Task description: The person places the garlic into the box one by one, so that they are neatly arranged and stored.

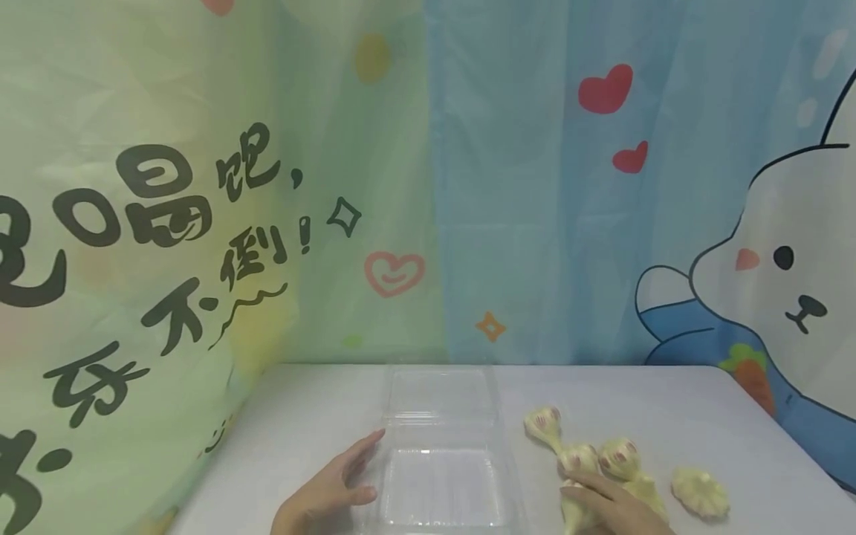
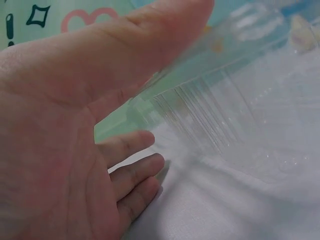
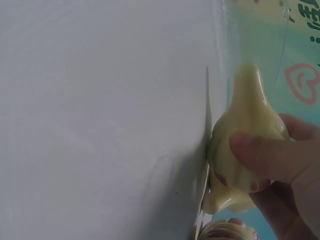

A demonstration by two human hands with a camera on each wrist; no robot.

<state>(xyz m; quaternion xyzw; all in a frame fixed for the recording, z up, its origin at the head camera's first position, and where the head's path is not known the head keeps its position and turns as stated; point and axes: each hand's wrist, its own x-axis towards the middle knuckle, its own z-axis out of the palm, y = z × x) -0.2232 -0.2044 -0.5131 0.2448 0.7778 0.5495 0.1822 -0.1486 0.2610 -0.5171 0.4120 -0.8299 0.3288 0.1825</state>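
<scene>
A clear plastic clamshell box [image 1: 441, 435] lies unfolded on the white table, its two shallow halves one behind the other. My left hand [image 1: 328, 487] is at the box's left side, thumb and fingers spread apart with nothing gripped. In the left wrist view the box's ribbed wall [image 2: 200, 117] shows beside that palm; whether the thumb touches it I cannot tell. On the right, my right hand [image 1: 618, 509] grips a glossy, pale garlic bulb [image 3: 247, 112] between thumb and fingers. Around it are more garlic bulbs, among them one [image 1: 620, 458] just behind the hand.
One garlic bulb [image 1: 543, 425] lies farther back, near the box's right side. Another bulb [image 1: 700, 493] sits apart at the far right. A printed cloth curtain [image 1: 501, 186] hangs behind the white table [image 1: 602, 394].
</scene>
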